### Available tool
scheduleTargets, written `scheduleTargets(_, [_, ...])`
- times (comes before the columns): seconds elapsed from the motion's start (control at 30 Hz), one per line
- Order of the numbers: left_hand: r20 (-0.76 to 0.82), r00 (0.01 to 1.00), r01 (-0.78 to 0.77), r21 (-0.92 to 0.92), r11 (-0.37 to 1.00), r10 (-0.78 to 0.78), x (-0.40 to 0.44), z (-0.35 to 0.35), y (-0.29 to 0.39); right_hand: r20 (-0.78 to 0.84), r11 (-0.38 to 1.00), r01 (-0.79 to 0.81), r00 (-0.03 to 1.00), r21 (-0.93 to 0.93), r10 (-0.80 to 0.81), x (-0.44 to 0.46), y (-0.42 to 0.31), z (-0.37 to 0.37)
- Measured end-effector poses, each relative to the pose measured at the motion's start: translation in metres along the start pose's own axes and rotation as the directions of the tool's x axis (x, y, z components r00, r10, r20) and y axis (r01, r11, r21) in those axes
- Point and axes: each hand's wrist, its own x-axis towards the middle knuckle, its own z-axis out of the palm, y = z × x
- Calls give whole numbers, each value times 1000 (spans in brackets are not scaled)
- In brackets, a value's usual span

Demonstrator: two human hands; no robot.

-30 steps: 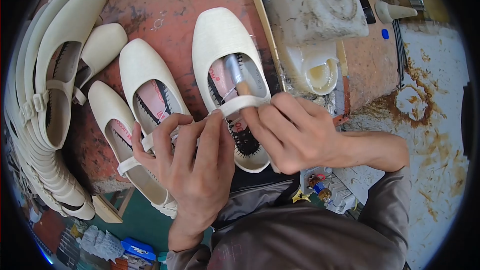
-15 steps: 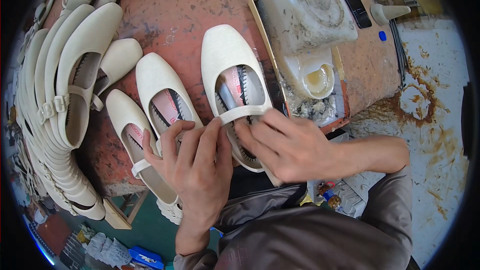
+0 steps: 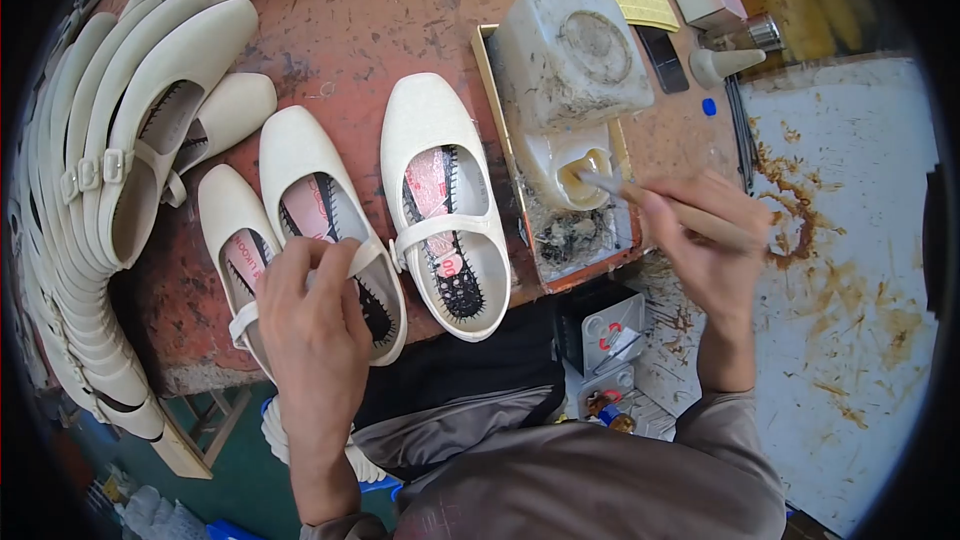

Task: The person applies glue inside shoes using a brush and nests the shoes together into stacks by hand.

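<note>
On the worn red table [image 3: 330, 45] in the head view, 3 off-white strapped shoes stand side by side, toes pointing away from the person: the left shoe [image 3: 228, 192], the middle shoe [image 3: 298, 140] and the right shoe [image 3: 428, 110]. The right hand [image 3: 708, 245] closes its fingers around the wooden handle of a brush [image 3: 728, 233], whose tip is at the mouth of a white pot [image 3: 592, 200] with yellowish liquid inside. The left hand [image 3: 315, 325] lies over the middle shoe, fingers curled near its strap [image 3: 366, 256]; whether they pinch it, I cannot tell. The pot sits in a shallow tray [image 3: 488, 65], just below a grimy plastic jug [image 3: 528, 80]. More shoes [image 3: 205, 50] lean in a curved row at left.
</note>
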Motion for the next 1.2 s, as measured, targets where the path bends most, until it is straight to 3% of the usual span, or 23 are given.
scheduleTargets(0.03, [-10, 1000, 4, -53, 999, -5, 0, 1, 1, 5, 997, 71, 997, -24, -71, -3, 3, 7])
scheduleTargets(0.1, [-201, 978, -30, 124, 992, 55, 1, 1, 1, 20, 975, 214, 977, -65, -213, -2, 3, 18])
scheduleTargets(0.2, [-315, 949, 54, 255, 966, 30, -2, 3, -7, -25, 998, 23, 999, -51, -25, -12, -18, -4])
scheduleTargets(0.23, [-310, 950, 62, 274, 960, 27, -5, 2, -14, -54, 980, 158, 985, -120, -165, -11, -14, -8])
scheduleTargets(0.27, [-310, 950, 70, 295, 953, 26, -6, 2, -18, -49, 979, 168, 983, -116, -175, -10, -18, -9])
scheduleTargets(0.4, [-293, 946, 167, 79, 983, -137, -11, 0, -17, 30, 963, 235, 972, -129, -233, -11, -29, -12])
scheduleTargets(0.53, [-334, 937, 124, 44, 991, -102, -13, 3, -24, 7, 946, 286, 958, -154, -288, -13, -36, -15])
scheduleTargets(0.57, [-334, 936, 116, 10, 993, -106, -13, 3, -24, -14, 958, 181, 982, -220, -189, -8, -42, -14])
scheduleTargets(0.67, [-320, 939, 110, -70, 991, -127, -11, -3, -21, 137, 937, 307, 948, -165, -287, -9, -44, -14])
scheduleTargets(0.77, [-287, 943, 130, -140, 982, -166, -16, -6, -22, 38, 937, 129, 992, -323, -123, -2, -42, -18])
scheduleTargets(0.87, [-310, 938, 105, -171, 980, -155, -16, -8, -28, 176, 994, -109, 979, -7, 108, 0, -55, -29])
scheduleTargets(0.9, [-306, 939, 104, -183, 977, -158, -16, -9, -28, 118, 965, -147, 985, 220, 123, 2, -60, -33])
scheduleTargets(1.0, [-310, 943, 57, -197, 979, -118, -17, -11, -33, -123, 843, 161, 986, 513, -113, 10, -75, -14])
scheduleTargets(1.03, [-317, 942, 45, -213, 976, -112, -17, -10, -35, -133, 785, 311, 949, 535, -286, 17, -82, 6])
scheduleTargets(1.1, [-339, 936, 15, -224, 974, -93, -18, -9, -39, -47, 751, 415, 888, 513, -458, 28, -110, 41])
scheduleTargets(1.2, [-319, 944, 16, -219, 976, -87, -18, -8, -41, 188, 823, 296, 883, 484, -429, 36, -130, 73])
